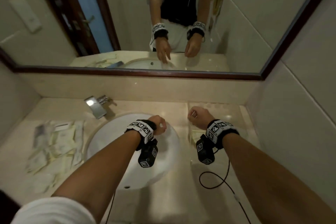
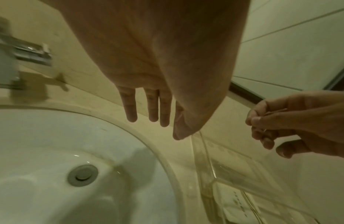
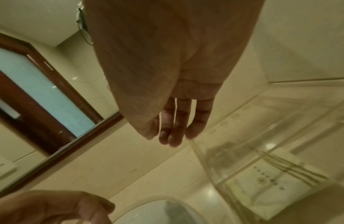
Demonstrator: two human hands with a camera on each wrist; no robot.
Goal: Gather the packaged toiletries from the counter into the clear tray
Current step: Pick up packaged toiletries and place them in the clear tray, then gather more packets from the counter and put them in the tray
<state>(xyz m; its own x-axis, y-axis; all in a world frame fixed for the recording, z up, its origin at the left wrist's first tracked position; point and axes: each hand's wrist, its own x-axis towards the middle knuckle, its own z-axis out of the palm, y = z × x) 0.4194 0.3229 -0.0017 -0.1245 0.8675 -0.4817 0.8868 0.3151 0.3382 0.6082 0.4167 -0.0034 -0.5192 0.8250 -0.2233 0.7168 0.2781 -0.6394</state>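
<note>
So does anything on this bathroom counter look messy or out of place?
Yes: the packaged toiletries lie in a loose, overlapping heap on the counter left of the sink, far from the clear tray on the right, which holds one packet.

- Dim, warm yellowish indoor light; soft shadows fall in the sink [image 1: 134, 151].
- Packets [image 1: 54, 147] at left are motion-blurred.
- Wide-angle bending at edges; wrist views are soft and grainy.

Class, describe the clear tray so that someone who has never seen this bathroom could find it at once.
Start at the white sink basin set in the beige counter. The clear tray stands on the counter to the basin's right, below the right hand. Unlike the loose packets heaped left of the basin, it is see-through with divider walls, one white packet inside.
</note>
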